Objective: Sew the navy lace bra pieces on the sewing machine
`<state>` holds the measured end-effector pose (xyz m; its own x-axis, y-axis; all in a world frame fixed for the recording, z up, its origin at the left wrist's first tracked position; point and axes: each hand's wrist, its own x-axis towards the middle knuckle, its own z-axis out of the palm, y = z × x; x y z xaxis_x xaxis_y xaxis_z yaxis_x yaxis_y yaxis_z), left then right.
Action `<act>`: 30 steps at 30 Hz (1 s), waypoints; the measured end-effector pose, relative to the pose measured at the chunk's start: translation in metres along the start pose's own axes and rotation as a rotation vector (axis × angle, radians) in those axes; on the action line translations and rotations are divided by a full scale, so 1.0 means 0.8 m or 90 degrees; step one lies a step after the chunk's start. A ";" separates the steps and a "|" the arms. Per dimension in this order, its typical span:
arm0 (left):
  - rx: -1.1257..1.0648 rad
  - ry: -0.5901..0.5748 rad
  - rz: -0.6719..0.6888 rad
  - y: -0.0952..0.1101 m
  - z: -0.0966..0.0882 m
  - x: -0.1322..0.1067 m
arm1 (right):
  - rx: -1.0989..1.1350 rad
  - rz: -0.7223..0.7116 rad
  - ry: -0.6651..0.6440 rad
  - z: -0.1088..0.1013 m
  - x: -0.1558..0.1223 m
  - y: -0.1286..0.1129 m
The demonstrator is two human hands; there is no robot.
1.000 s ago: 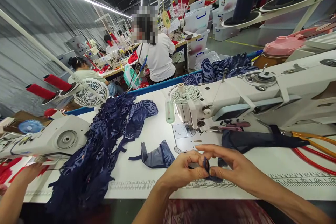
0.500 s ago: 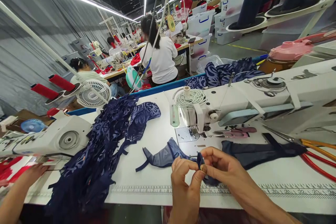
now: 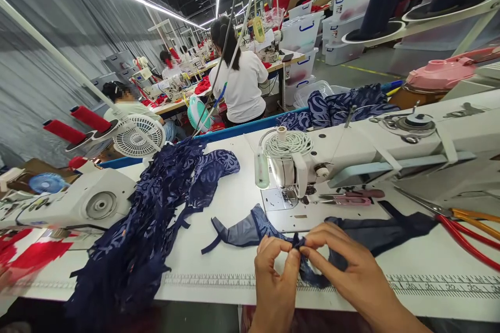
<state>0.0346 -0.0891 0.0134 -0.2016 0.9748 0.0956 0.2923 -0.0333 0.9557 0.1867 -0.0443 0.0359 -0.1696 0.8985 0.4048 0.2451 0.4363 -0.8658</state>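
Note:
My left hand [image 3: 275,276] and my right hand [image 3: 346,265] meet at the table's front edge, both pinched on a small navy fabric piece [image 3: 299,242]. That piece joins a navy bra cup [image 3: 244,231] lying to the left on the white table [image 3: 230,203]. A dark navy fabric strip [image 3: 383,231] trails to the right behind my right hand. The white sewing machine [image 3: 351,153] stands just beyond my hands, its needle area [image 3: 289,197] a short way above them.
A big heap of navy lace pieces [image 3: 152,223] covers the left of the table. Pink snips [image 3: 347,197] lie under the machine arm; orange and red scissors [image 3: 464,223] lie at right. A second machine [image 3: 78,200], a white fan [image 3: 136,138] and other seated workers [image 3: 240,83] are behind.
My hands have shifted a little right and kept working the small navy piece; the bra cup has been drawn toward them. The co-worker's arm at the lower left has left the view.

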 end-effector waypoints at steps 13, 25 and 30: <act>0.020 -0.060 0.063 0.001 0.002 -0.002 | 0.253 0.323 -0.183 -0.009 0.009 0.012; 0.038 -0.067 0.056 0.001 0.005 -0.003 | 0.401 0.417 -0.097 -0.002 0.001 0.005; 0.009 -0.041 0.030 0.009 0.009 -0.006 | 0.408 0.409 -0.084 -0.003 -0.003 0.007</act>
<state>0.0446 -0.0921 0.0176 -0.1269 0.9844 0.1220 0.3126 -0.0771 0.9467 0.1910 -0.0436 0.0307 -0.3007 0.9293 -0.2143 -0.2402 -0.2912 -0.9260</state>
